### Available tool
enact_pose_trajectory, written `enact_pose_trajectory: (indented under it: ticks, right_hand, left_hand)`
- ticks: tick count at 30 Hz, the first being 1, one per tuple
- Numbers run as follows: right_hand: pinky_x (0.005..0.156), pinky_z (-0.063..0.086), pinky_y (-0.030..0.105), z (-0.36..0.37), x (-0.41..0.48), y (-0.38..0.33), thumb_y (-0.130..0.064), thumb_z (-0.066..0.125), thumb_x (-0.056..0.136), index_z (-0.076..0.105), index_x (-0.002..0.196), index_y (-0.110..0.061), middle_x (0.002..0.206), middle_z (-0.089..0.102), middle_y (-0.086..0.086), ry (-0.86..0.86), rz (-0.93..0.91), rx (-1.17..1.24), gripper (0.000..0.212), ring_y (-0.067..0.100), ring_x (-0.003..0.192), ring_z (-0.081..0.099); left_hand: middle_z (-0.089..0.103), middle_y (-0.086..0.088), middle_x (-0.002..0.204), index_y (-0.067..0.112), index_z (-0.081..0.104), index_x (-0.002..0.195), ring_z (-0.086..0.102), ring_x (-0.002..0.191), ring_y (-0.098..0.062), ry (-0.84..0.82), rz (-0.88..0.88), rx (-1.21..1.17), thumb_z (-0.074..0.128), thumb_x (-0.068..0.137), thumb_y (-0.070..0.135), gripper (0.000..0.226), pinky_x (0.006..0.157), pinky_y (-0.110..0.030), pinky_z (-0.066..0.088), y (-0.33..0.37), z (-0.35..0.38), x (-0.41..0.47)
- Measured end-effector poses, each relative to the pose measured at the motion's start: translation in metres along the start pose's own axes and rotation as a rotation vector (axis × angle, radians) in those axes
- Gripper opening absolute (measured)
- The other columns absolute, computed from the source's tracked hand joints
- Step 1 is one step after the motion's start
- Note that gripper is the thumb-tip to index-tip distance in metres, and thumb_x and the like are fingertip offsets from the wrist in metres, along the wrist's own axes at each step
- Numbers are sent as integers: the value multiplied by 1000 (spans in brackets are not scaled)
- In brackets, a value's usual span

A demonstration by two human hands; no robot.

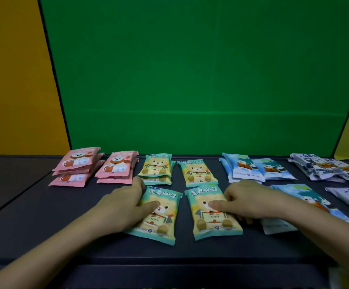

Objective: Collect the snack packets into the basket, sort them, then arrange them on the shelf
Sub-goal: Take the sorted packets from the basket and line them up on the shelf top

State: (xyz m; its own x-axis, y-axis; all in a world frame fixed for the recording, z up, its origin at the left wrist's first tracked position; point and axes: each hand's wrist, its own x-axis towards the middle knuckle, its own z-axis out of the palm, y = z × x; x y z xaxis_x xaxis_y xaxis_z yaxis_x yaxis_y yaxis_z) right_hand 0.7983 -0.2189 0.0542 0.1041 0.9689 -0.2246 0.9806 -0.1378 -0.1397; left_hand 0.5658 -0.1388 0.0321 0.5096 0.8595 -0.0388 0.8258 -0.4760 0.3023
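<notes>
Arranging, seemingly: left hand [125,203] gripped left packet [161,220], right hand [240,198] right packet [209,222], before the green stacks [157,167]; alignment seemed due next.

Left hand [125,202] pinching left packet [165,219], right hand [243,200] pinching right packet [209,223]

two stacks of pink packets [76,163] are seen at ten o'clock on the dark grey worktop [44,226], each printed with a white bear, a red-brown scarf and a red mug. at twelve o'clock, teal-edged packets [157,166] are printed with a tan bear on pale yellow. the same pattern, headed by white lettering, is carried by the left front packet [165,215] at seven o'clock and the right front packet [207,224] at five o'clock. light blue packets [244,167] with dark teal and orange figures are seen at two o'clock, white-and-navy packets [326,167] at three o'clock. a green backdrop [190,69] is flanked by yellow panels [13,80].
</notes>
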Motion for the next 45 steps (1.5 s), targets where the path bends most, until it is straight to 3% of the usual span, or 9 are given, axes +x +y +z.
enact_pose_trajectory:
  ticks: [5, 11, 15, 19, 26, 29, 34, 38, 45]
  right_hand:
    - [61, 40, 21, -13, 0, -2, -66, 38, 86, 56, 64, -15, 56, 56, -5, -75, 46, -116, 58, 6, 52, 49]
    - [73, 47, 25, -37, 43, -8, -34, 52, 92, 67, 94, -13, 81, 69, 0, 283, -92, 149, 26, 11, 68, 59]
    - [86, 51, 30, -24, 90, -35, -10, 47, 95, 53, 123, -2, 102, 62, 10, 143, -118, 593, 30, 15, 80, 61]
    - [100, 44, 52, -16, 128, -55, -1, 41, 91, 53, 119, 8, 116, 61, 26, 116, 1, 517, 32, 34, 106, 61]
    - [89, 51, 34, -14, 156, -63, -3, 34, 93, 48, 101, -11, 96, 57, 13, 125, 97, 765, 18, 19, 84, 54]
    - [70, 54, 25, -11, 161, -66, -4, 34, 93, 44, 98, -12, 100, 54, 11, 136, 104, 813, 14, 19, 83, 56]
    - [57, 42, 25, -14, 154, -69, -3, 36, 91, 52, 87, -8, 95, 59, 12, 151, 77, 635, 17, 20, 74, 54]
    - [103, 39, 32, -38, 130, -48, -5, 43, 93, 52, 129, -2, 135, 52, 14, 273, 21, 368, 38, 27, 124, 50]
    - [109, 30, 29, -24, 96, 1, -43, 50, 91, 36, 143, -14, 150, 36, 4, 36, 23, 68, 61, 23, 135, 37]
  left_hand:
    - [56, 3, 103, 19, 35, 120, 50, 89, -17, 36, -29, 166, 43, 86, 62, 56, 76, -32, 42, 7, -8, 5]
    - [60, -11, 106, 8, 42, 113, 56, 100, -31, 406, 0, -8, 53, 88, 46, 47, 79, -36, 42, 13, -25, 59]
    - [42, -18, 138, 1, 34, 134, 43, 124, -33, 233, -112, -54, 48, 93, 41, 59, 97, -36, 37, 18, -19, 101]
    - [44, -20, 138, 0, 34, 135, 45, 124, -32, 85, -168, -91, 42, 94, 45, 61, 95, -32, 38, 8, -12, 117]
    - [51, -16, 132, 1, 38, 134, 51, 117, -27, 84, -160, -228, 45, 93, 48, 63, 82, -28, 36, -3, -6, 118]
    - [51, -14, 132, 3, 39, 132, 50, 117, -27, 93, -154, -243, 46, 92, 48, 62, 81, -28, 36, -5, -6, 117]
    - [51, -16, 131, 2, 39, 131, 50, 117, -28, 102, -166, -249, 44, 94, 45, 57, 85, -30, 38, 0, -2, 114]
    - [48, -17, 134, 1, 38, 131, 48, 120, -29, 92, -168, -311, 43, 95, 41, 54, 88, -31, 38, 0, 0, 111]
    - [52, -17, 124, 4, 47, 114, 48, 95, -23, 81, -120, -461, 52, 93, 36, 39, 77, -28, 33, 0, 0, 113]
